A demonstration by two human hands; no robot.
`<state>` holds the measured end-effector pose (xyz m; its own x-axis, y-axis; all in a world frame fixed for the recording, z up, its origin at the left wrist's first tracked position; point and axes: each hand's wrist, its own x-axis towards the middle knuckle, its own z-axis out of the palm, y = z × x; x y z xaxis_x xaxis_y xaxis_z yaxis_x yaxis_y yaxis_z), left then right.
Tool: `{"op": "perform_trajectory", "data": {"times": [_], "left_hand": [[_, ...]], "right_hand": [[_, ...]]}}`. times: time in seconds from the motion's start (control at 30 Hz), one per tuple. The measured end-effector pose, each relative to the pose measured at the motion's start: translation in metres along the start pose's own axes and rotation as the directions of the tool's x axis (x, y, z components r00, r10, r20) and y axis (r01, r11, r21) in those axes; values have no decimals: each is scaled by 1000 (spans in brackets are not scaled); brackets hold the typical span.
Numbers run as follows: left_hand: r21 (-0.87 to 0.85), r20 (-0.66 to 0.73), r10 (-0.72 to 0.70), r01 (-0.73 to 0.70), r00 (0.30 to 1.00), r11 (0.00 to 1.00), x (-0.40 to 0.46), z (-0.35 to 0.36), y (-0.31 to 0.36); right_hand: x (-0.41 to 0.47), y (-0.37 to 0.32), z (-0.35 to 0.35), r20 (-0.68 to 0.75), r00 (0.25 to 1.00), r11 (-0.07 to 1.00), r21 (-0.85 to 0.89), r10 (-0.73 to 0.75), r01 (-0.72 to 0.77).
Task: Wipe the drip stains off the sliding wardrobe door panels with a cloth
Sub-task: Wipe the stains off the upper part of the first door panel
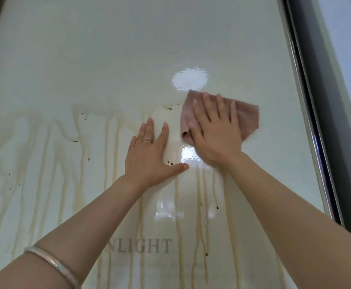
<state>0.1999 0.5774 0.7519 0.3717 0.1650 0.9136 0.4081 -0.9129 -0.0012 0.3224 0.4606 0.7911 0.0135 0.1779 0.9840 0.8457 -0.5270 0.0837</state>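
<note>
Across the panel (107,59), drips (80,142) ran brown and faint at the left, their lower ends cut off. Lettering (141,246) read only partly behind the left arm. Left hand (149,157) lay flat, fingers spread. Right hand (216,130) pressed flat on the cloth (247,117), hiding most of it, near the frame (308,113).

Pink cloth (245,117) flat on glossy cream door panel (107,69), brown drip stains (107,142).

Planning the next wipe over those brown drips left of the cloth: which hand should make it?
The right hand. It already presses the cloth flat on the door, beside the drips. The left hand lies bare on the door, holding nothing.
</note>
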Motion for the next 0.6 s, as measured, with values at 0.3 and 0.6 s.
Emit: {"op": "perform_trajectory", "data": {"times": [0.3, 0.6], "left_hand": [[6, -46, 23, -23, 999, 1000, 2, 4, -6], [-37, -46, 17, -19, 999, 999, -2, 4, -4]], "right_hand": [[29, 19, -7, -58, 992, 979, -168, 109, -118], [8, 4, 1, 29, 985, 971, -167, -170, 172]]}}
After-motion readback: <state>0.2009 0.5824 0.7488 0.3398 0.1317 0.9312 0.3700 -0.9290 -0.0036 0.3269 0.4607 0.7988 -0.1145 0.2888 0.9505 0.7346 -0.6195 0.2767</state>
